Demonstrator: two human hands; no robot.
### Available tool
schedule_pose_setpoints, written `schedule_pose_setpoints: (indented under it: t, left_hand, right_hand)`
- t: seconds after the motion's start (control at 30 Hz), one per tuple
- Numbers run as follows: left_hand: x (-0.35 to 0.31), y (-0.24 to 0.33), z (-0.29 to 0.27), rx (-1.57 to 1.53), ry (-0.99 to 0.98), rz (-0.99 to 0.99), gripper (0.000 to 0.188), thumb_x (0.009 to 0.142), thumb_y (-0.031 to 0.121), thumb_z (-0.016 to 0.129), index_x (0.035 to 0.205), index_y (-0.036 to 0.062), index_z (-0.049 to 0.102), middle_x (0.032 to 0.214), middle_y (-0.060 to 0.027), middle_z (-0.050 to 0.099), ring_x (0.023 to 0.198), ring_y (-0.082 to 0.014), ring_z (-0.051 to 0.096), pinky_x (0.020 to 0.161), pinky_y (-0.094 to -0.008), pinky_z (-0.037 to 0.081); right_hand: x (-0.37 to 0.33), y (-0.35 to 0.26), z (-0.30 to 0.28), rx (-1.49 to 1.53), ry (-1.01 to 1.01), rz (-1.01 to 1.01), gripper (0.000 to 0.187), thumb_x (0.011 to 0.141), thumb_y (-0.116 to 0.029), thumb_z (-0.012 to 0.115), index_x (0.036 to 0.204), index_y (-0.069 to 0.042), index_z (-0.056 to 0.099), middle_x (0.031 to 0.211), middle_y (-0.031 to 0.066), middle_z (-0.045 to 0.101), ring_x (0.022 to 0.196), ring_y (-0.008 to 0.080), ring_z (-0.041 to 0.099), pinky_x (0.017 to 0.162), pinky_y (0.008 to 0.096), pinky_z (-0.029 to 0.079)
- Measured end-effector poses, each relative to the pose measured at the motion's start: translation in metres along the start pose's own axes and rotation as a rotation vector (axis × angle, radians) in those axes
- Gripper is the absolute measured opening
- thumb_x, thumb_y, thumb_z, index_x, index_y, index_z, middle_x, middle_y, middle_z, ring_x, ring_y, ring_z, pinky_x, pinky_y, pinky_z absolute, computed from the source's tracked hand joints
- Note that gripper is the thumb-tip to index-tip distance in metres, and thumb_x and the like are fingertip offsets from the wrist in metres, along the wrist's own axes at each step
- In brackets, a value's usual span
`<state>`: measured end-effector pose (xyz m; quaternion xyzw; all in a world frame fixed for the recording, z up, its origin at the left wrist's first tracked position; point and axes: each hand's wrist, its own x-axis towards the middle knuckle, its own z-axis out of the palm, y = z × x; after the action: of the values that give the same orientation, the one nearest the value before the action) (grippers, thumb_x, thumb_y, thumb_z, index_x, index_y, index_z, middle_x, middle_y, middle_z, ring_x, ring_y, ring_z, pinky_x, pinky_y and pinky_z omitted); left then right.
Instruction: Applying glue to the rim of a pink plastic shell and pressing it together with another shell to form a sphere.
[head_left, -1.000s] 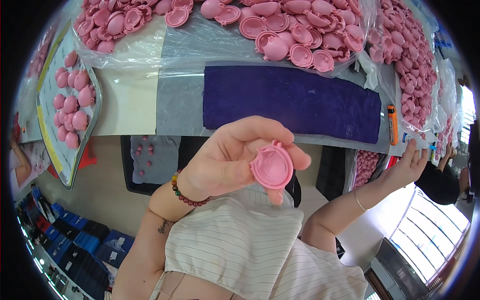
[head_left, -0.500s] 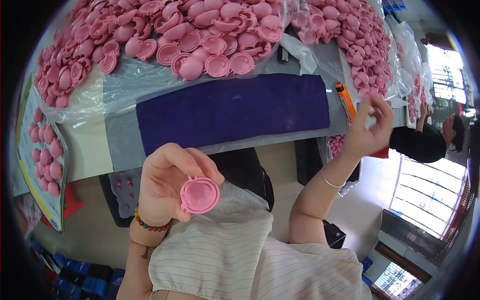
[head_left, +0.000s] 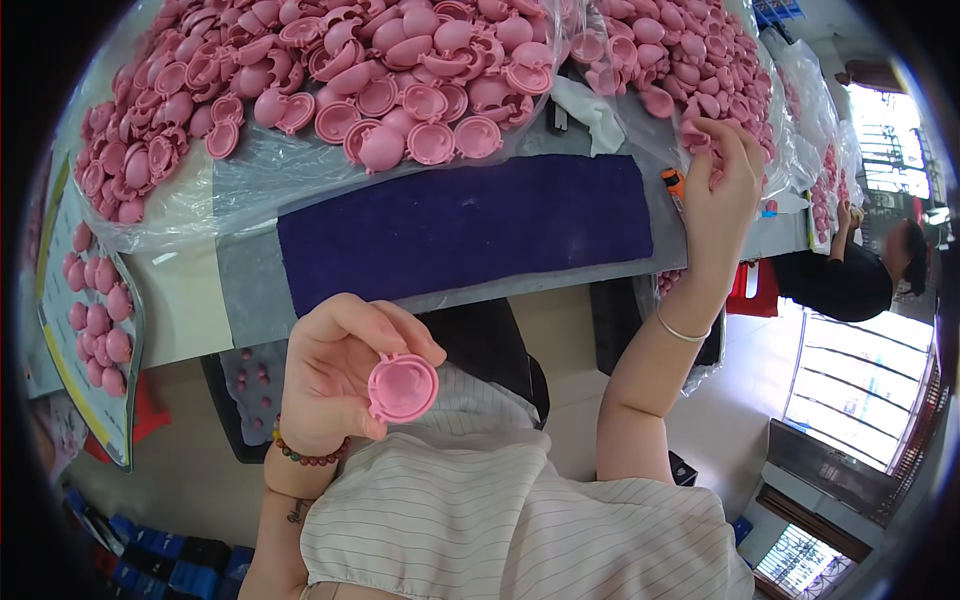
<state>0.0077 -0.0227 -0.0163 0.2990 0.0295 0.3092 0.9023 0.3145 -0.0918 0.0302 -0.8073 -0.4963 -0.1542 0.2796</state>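
Note:
My left hand (head_left: 335, 370) is closed around the edge of a round pink plastic shell (head_left: 404, 388), held in front of my body with its hollow side showing. The shell has a raised rim and small tabs on its edge. On the far right, my right hand (head_left: 722, 180) reaches over the table to a heap of pink shells (head_left: 690, 50). Its thumb and fingers are bent round a pink shell (head_left: 692, 136) at the heap's near edge, partly hidden by the fingers. An orange tube-shaped tool (head_left: 673, 182) lies beside the right hand's wrist.
A dark purple cloth (head_left: 465, 235) lies along the table's near edge. Behind it, a larger heap of pink shells (head_left: 380, 148) rests on clear plastic. At the left stands a tray (head_left: 125, 300) of pink round pieces. Another person (head_left: 845, 280) works at the far right.
My right hand has moved forward from above the table's right edge to the right heap, and its fingers have come onto a shell. My left hand still holds its shell, nearly unmoved.

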Motion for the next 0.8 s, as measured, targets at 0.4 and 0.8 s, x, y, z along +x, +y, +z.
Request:
schedule_pose_setpoints:
  t: [0.4,0.8]
  left_hand:
    - [0.0,-0.001,-0.001,-0.036,-0.045,-0.012,0.045,0.055,0.005,0.075,0.091,0.0,0.048,0.092,-0.0213,0.054,0.085,-0.0214,0.055,0.074,-0.0281,0.045]
    - [0.001,0.003,-0.002,-0.065,-0.044,0.041,0.046,0.056,0.004,0.074,0.092,-0.0018,0.048,0.093,-0.0221,0.053,0.088,-0.0233,0.054,0.076,-0.0301,0.045]
  right_hand:
    - [0.0,0.005,0.015,0.018,-0.128,0.047,0.016,0.07,-0.006,0.052,0.085,-0.001,0.055,0.08,0.0091,0.055,0.074,0.0189,0.053,0.071,0.0278,0.04]
    - [-0.031,-0.076,-0.001,0.598,-0.277,0.0,0.012,0.077,-0.001,0.043,0.085,0.002,0.052,0.076,0.0077,0.051,0.068,0.0123,0.05,0.064,0.0211,0.039]
